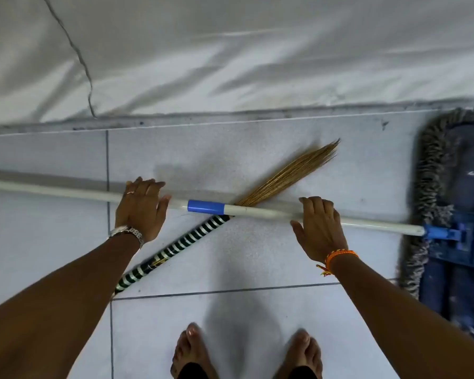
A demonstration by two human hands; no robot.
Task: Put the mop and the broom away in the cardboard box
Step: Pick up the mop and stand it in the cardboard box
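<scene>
The mop lies flat on the tiled floor. Its white handle with a blue band runs left to right, and its blue, grey-fringed head is at the far right. The broom lies underneath, crossing the mop diagonally, with its green-and-white striped handle pointing lower left and its straw bristles upper right. My left hand lies over the mop handle left of the blue band, fingers extended, thumb apart. My right hand lies over the handle nearer the head, thumb spread, not closed. No cardboard box is in view.
A white streaked surface with a dark crack line rises beyond a grey strip at the floor's far edge. My bare feet stand on the tiles just below the hands.
</scene>
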